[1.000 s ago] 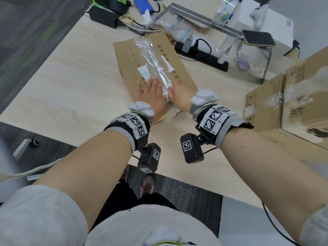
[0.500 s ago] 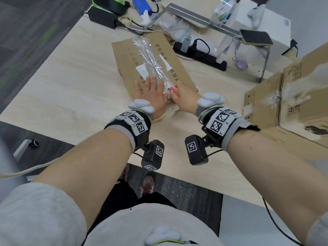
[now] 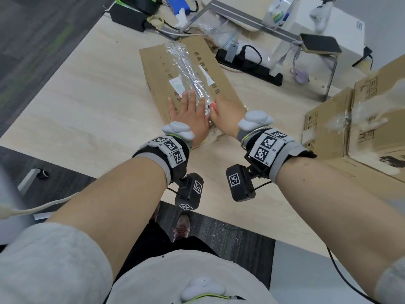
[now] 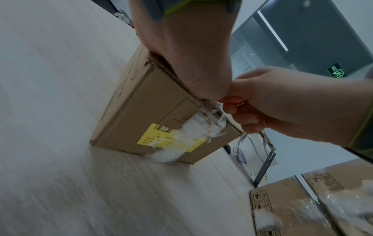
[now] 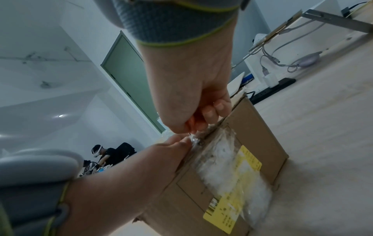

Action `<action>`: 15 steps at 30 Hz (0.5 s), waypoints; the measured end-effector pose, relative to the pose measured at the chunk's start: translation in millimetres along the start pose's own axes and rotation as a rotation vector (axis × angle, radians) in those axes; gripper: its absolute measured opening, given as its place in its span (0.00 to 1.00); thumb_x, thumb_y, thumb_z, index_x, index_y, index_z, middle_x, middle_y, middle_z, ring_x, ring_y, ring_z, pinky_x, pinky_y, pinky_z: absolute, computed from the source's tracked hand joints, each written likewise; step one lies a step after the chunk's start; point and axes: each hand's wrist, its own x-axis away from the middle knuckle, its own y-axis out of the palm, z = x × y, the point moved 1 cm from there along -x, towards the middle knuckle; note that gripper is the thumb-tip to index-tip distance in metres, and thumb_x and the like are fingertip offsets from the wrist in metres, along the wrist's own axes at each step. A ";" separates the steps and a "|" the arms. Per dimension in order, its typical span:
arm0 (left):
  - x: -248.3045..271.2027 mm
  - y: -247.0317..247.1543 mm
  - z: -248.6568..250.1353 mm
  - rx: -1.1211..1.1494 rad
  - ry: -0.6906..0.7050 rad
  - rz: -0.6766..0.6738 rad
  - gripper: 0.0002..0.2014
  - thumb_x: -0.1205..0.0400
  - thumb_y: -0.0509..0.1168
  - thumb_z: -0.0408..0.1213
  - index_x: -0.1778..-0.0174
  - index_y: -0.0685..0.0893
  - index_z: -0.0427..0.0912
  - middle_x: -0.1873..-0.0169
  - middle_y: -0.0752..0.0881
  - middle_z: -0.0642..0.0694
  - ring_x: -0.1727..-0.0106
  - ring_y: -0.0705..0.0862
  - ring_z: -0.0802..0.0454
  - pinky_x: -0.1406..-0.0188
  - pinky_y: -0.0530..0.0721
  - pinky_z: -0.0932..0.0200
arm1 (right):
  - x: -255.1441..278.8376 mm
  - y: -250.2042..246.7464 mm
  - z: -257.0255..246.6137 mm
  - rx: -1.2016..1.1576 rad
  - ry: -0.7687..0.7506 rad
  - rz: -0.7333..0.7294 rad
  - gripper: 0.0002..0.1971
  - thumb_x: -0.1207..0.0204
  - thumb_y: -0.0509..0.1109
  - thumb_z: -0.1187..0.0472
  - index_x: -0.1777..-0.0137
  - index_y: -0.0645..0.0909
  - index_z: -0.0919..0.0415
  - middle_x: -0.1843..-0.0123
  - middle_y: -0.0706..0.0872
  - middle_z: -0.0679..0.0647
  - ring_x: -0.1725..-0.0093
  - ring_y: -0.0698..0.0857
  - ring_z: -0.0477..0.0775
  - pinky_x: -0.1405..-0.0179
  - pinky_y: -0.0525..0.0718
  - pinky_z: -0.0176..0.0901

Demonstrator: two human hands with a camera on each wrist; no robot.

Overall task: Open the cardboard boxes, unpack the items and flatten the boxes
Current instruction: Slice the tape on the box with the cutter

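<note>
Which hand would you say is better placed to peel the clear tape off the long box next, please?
The right hand: its fingers already pinch the clear tape at the near end of the long box. The left hand lies flat on top, steadying it.

The right hand (image 3: 223, 115) hides whatever its curled fingers pinch at the box (image 3: 219, 80) seam. The yellow label (image 4: 161, 135) print is blurred under tape. The second box (image 3: 361, 119) runs off the frame's right edge.
</note>
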 end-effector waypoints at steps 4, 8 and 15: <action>-1.1 0.7 0.7 0.004 -0.008 -0.004 0.26 0.11 0.38 0.48 0.15 0.50 0.49 0.15 0.45 0.43 0.15 0.41 0.45 0.22 0.33 0.32 | -4.7 -3.1 -8.4 -0.003 -0.036 0.003 0.18 0.17 0.56 0.62 0.29 0.65 0.68 0.52 0.83 0.61 0.54 0.81 0.63 0.59 0.75 0.48; -1.0 2.3 0.3 -0.011 -0.016 0.004 0.27 0.12 0.39 0.48 0.15 0.51 0.49 0.15 0.46 0.43 0.15 0.42 0.45 0.22 0.34 0.32 | -4.3 -3.6 -7.7 0.000 -0.060 -0.043 0.20 0.16 0.55 0.63 0.26 0.62 0.68 0.53 0.83 0.62 0.58 0.79 0.60 0.61 0.71 0.44; -0.9 -0.4 0.7 -0.002 -0.020 -0.003 0.26 0.11 0.39 0.49 0.15 0.51 0.49 0.15 0.46 0.43 0.15 0.42 0.45 0.21 0.34 0.32 | -6.0 -8.8 -6.2 0.022 -0.107 -0.110 0.22 0.17 0.57 0.64 0.25 0.60 0.70 0.53 0.77 0.61 0.57 0.75 0.56 0.61 0.68 0.43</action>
